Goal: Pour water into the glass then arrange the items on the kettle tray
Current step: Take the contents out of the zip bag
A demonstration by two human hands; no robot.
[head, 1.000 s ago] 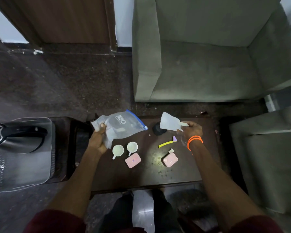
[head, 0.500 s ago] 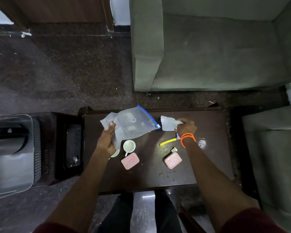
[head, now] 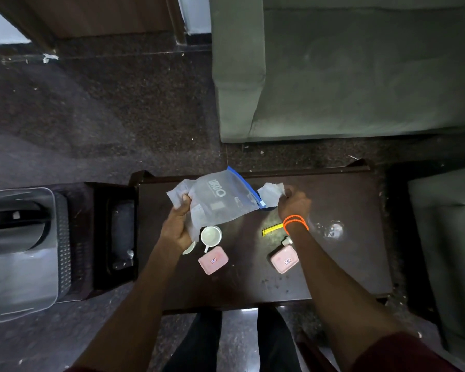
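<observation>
My left hand (head: 178,224) grips a clear zip bag (head: 220,202) with a blue seal, held just above the dark wooden table (head: 346,264). My right hand (head: 293,204), with orange bands on the wrist, pinches a small white packet (head: 271,193) right at the bag's open blue edge. A clear glass (head: 332,230) stands to the right of that wrist. A white cup (head: 211,235) sits below the bag, and a second cup (head: 189,248) is mostly hidden under my left hand. Two pink boxes (head: 213,259) (head: 284,259) and a yellow strip (head: 272,229) lie on the table.
A dark tray (head: 118,232) sits left of the table, with a grey bin-like object (head: 19,253) beyond it. A green sofa (head: 346,71) stands behind the table and another seat (head: 448,237) at the right. My legs show below the table's near edge.
My right hand has brought the white packet down and left until it meets the bag's open edge. The bag has dropped lower, now covering one cup.
</observation>
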